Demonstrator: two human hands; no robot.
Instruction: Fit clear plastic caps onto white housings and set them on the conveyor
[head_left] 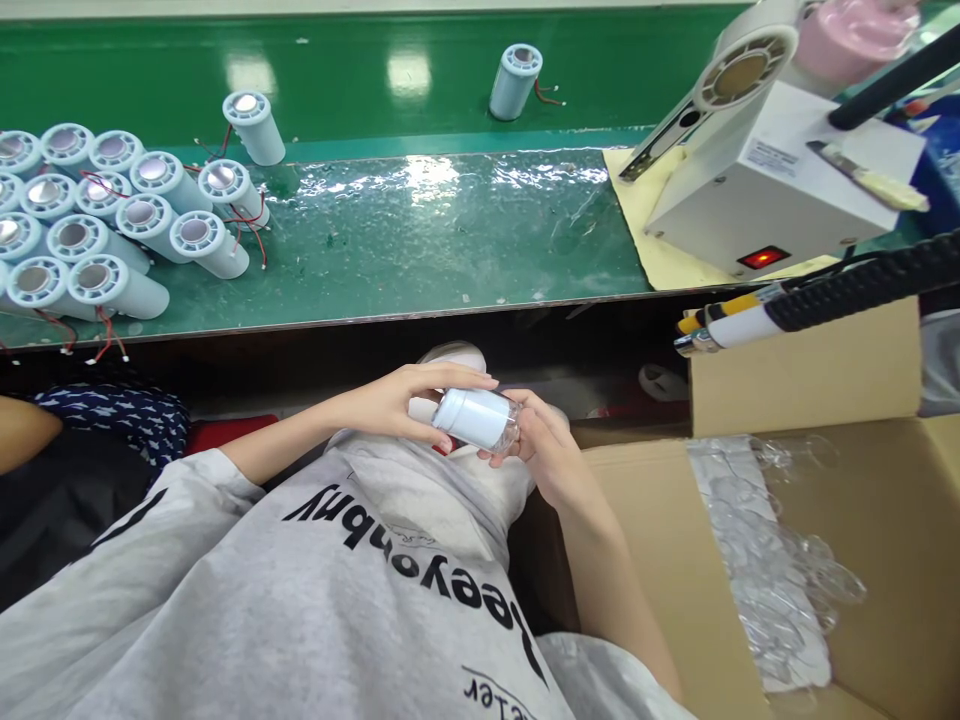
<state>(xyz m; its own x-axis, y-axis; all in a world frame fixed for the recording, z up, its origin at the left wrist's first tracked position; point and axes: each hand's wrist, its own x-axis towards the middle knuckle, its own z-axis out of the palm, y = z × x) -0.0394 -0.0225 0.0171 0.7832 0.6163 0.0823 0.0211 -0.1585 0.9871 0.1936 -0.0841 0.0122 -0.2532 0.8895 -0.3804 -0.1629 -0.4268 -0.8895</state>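
Above my lap, a pale blue cylinder point(474, 418) lies on its side between my two hands, with a clear plastic cup around its right end. My left hand point(397, 402) reaches over the cylinder's left end, thumb below and fingers above it. Around the clear cup at the right end, the fingers of my right hand point(546, 440) are closed. Many similar blue cylinders point(156, 172) with round metallic tops and thin red and black wires stand grouped at the left of the green bench point(450, 235).
One more blue cylinder point(516, 82) stands on the green strip at the back. A white machine point(772, 190) with a lit red switch sits on yellow card at right. A coiled-cord tool point(742, 325) hangs below it. An open carton point(652, 560) holds clear plastic cups point(795, 580).
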